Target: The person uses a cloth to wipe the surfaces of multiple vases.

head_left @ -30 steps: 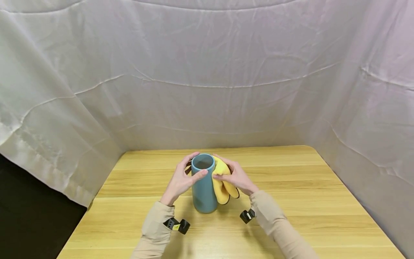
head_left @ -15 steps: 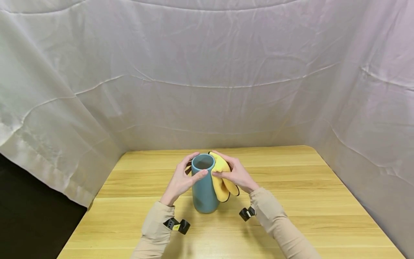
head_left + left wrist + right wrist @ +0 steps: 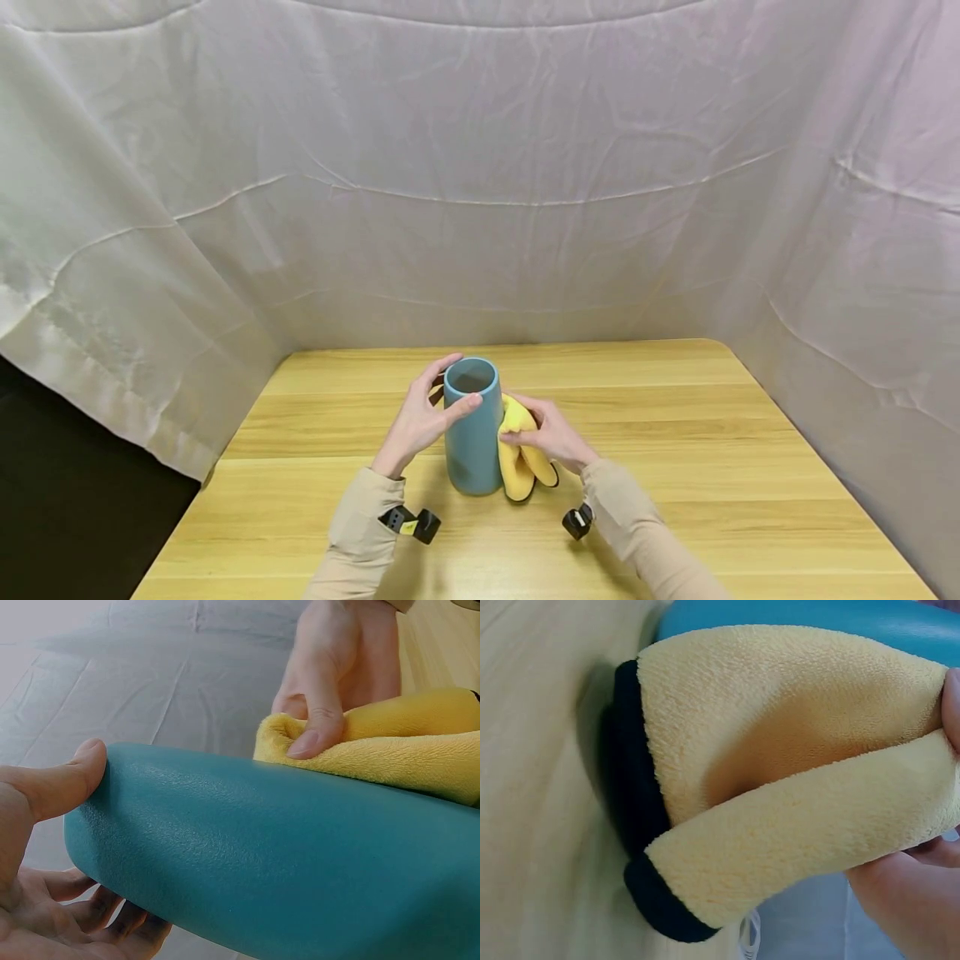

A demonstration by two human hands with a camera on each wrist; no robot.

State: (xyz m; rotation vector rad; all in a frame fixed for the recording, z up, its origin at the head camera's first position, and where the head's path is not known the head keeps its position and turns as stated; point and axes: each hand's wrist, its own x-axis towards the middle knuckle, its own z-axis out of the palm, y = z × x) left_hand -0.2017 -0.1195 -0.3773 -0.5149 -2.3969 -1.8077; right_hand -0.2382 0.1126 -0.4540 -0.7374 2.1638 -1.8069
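Observation:
A tall blue vase point(image 3: 472, 450) stands upright on the wooden table, its round mouth facing up. My left hand point(image 3: 420, 417) grips it near the rim, thumb on the near side and fingers around the far left side. In my right hand point(image 3: 551, 433) is a bunched yellow cloth point(image 3: 517, 467) with dark edging, pressed against the vase's right side. The left wrist view shows the right thumb pinching the fluffy cloth point(image 3: 405, 761) where it touches the vase point(image 3: 262, 847). Folds of the cloth point(image 3: 780, 705) hang down close to the tabletop in the right wrist view.
The light wooden table point(image 3: 712, 467) extends on both sides of the vase. A pale grey curtain point(image 3: 480, 250) encloses the back and sides. Something black point(image 3: 75, 483) lies beyond the table's left edge. Each sleeve carries a small black wrist camera point(image 3: 427, 525).
My right hand and the cloth first shift up slightly, then slide down the vase's right side. The left hand and the vase stay in place.

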